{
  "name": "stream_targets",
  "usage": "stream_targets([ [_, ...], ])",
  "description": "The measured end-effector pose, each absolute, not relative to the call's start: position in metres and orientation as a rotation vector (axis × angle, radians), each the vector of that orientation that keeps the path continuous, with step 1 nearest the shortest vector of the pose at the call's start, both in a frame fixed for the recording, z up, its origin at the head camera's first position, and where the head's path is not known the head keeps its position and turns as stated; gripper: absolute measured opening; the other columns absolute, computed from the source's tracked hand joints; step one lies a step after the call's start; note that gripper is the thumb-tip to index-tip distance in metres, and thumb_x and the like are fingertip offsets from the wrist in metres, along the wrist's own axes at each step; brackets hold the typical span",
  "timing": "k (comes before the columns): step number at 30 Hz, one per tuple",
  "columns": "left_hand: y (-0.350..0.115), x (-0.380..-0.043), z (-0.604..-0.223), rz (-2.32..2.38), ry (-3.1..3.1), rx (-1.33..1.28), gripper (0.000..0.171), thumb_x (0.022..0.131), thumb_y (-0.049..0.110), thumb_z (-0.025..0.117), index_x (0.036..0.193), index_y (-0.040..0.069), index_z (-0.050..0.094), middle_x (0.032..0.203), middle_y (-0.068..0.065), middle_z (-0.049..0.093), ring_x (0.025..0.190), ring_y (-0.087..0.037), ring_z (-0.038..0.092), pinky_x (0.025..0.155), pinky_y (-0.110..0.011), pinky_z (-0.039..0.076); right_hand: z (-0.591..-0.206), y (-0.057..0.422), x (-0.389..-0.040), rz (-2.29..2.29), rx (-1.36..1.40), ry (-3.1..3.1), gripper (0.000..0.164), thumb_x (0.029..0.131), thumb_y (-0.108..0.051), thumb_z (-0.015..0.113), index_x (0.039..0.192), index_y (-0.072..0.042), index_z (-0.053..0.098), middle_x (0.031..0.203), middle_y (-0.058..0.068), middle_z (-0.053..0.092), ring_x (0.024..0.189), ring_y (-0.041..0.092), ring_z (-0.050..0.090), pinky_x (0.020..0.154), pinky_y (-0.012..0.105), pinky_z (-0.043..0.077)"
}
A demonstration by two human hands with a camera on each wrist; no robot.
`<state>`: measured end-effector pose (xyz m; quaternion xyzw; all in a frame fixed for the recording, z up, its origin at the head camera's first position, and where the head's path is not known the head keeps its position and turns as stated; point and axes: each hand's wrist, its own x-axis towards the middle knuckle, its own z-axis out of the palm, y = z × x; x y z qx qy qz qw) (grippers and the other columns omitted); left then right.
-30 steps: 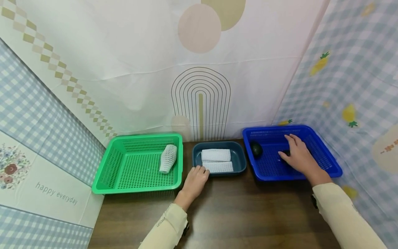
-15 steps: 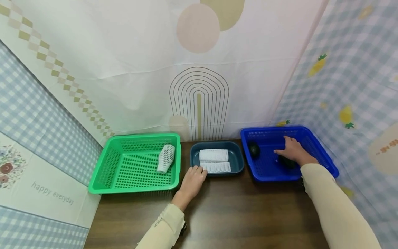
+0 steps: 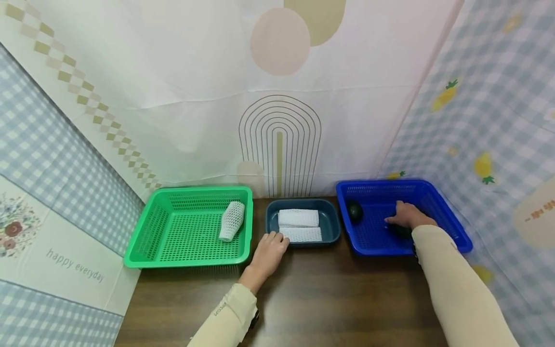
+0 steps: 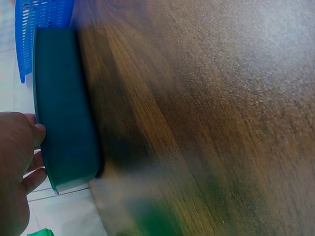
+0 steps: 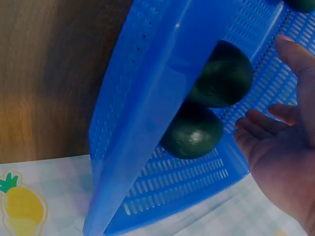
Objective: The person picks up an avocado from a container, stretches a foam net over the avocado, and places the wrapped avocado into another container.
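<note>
In the head view my left hand point(image 3: 270, 250) holds the near left corner of a dark blue tray point(image 3: 331, 236), fingers curled at its rim. Two white foam net sleeves point(image 3: 299, 218) lie side by side in the tray. My right hand point(image 3: 406, 215) reaches into the blue basket point(image 3: 448, 224) above dark green avocados. The right wrist view shows its fingers spread and apart from two avocados point(image 5: 193, 132) lying against each other by the basket wall. Another avocado point(image 3: 355, 211) sits at the basket's left side.
A green basket point(image 3: 130, 260) stands left of the tray, with a bulging foam net sleeve point(image 3: 232, 221) inside; its contents are hidden. All containers are on a brown wooden table point(image 3: 329, 299), with a patterned cloth point(image 3: 195, 144) behind.
My right hand has moved left and lower in the blue basket, its fingers drawing closer together over the avocados. The left hand stays at the tray corner.
</note>
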<state>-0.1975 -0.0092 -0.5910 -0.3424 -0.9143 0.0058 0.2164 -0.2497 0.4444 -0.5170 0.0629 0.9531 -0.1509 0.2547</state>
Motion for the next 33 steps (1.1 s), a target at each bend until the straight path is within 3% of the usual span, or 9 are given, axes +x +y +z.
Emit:
stream_targets([
  [4, -0.009, -0.197, -0.593, 0.020, -2.549, -0.955, 0.011, 0.090, 0.008, 0.063, 0.095, 0.015, 0.070, 0.087, -0.002, 0.064, 0.077, -0.018, 0.055, 0.063, -0.028, 0.037, -0.519, 0.440, -0.248, -0.353, 0.162, 2.554, 0.094, 0.094, -0.039, 0.058, 0.144, 0.020, 0.005, 0.146, 0.046, 0.007, 0.133, 0.061, 0.019, 0.103, 0.066, 0.031],
  [7, -0.008, -0.198, -0.593, 0.015, -2.553, -0.956, 0.010, 0.091, 0.009, 0.062, 0.094, 0.016, 0.069, 0.086, -0.002, 0.063, 0.078, -0.018, 0.054, 0.063, -0.028, 0.037, -0.520, 0.440, -0.247, -0.329, 0.154, 2.552, 0.082, 0.094, -0.034, 0.060, 0.142, 0.019, 0.019, 0.142, 0.046, 0.024, 0.125, 0.057, 0.038, 0.093, 0.060, 0.042],
  [10, -0.007, -0.198, -0.592, 0.000, -2.559, -0.964, 0.010, 0.091, 0.009, 0.061, 0.095, 0.016, 0.069, 0.086, -0.002, 0.063, 0.078, -0.018, 0.054, 0.064, -0.028, 0.036, -0.523, 0.440, -0.247, -0.317, 0.159, 2.530, 0.049, 0.094, -0.028, 0.060, 0.119, 0.013, 0.047, 0.107, 0.034, 0.055, 0.093, 0.039, 0.059, 0.074, 0.044, 0.049],
  [14, -0.008, -0.198, -0.592, 0.007, -2.567, -0.966, 0.011, 0.092, 0.009, 0.061, 0.096, 0.016, 0.069, 0.088, -0.002, 0.063, 0.079, -0.018, 0.054, 0.064, -0.028, 0.038, -0.526, 0.438, -0.250, -0.313, 0.189, 2.476, 0.019, 0.093, -0.020, 0.061, 0.089, -0.002, 0.056, 0.072, 0.006, 0.047, 0.065, 0.017, 0.049, 0.060, 0.032, 0.040],
  [16, -0.008, -0.198, -0.593, 0.013, -2.573, -0.960, 0.011, 0.092, 0.010, 0.061, 0.096, 0.016, 0.069, 0.088, -0.002, 0.063, 0.079, -0.018, 0.054, 0.064, -0.028, 0.038, -0.527, 0.437, -0.251, -0.310, 0.201, 2.467, 0.024, 0.093, -0.017, 0.061, 0.100, 0.005, 0.057, 0.080, 0.017, 0.054, 0.070, 0.022, 0.054, 0.062, 0.034, 0.044],
  [18, -0.008, -0.198, -0.593, 0.015, -2.577, -0.953, 0.011, 0.092, 0.010, 0.061, 0.097, 0.016, 0.069, 0.088, -0.001, 0.063, 0.079, -0.018, 0.054, 0.064, -0.028, 0.038, -0.527, 0.436, -0.252, -0.307, 0.223, 2.454, 0.045, 0.092, -0.016, 0.062, 0.123, 0.012, 0.047, 0.107, 0.034, 0.055, 0.090, 0.036, 0.059, 0.071, 0.041, 0.050],
  [21, -0.008, -0.198, -0.593, 0.015, -2.581, -0.959, 0.011, 0.093, 0.011, 0.061, 0.097, 0.016, 0.069, 0.088, -0.001, 0.063, 0.079, -0.018, 0.054, 0.064, -0.028, 0.038, -0.527, 0.434, -0.251, -0.296, 0.248, 2.423, 0.077, 0.091, -0.014, 0.064, 0.145, 0.015, 0.017, 0.143, 0.044, 0.023, 0.125, 0.056, 0.039, 0.090, 0.058, 0.045],
  [24, -0.008, -0.199, -0.594, 0.010, -2.568, -0.962, 0.010, 0.092, 0.011, 0.062, 0.097, 0.017, 0.069, 0.088, 0.000, 0.063, 0.079, -0.017, 0.054, 0.064, -0.028, 0.037, -0.529, 0.434, -0.248, -0.287, 0.247, 2.402, 0.084, 0.089, -0.013, 0.065, 0.147, 0.013, 0.011, 0.147, 0.043, 0.012, 0.133, 0.059, 0.023, 0.098, 0.065, 0.037],
  [33, -0.010, -0.199, -0.593, 0.000, -2.544, -0.957, 0.009, 0.088, 0.012, 0.067, 0.096, 0.016, 0.069, 0.087, 0.000, 0.064, 0.077, -0.017, 0.054, 0.063, -0.028, 0.037, -0.526, 0.439, -0.243, -0.224, 0.166, 2.421, 0.078, 0.087, -0.025, 0.070, 0.137, 0.020, 0.031, 0.140, 0.045, 0.029, 0.122, 0.055, 0.042, 0.091, 0.057, 0.045],
])
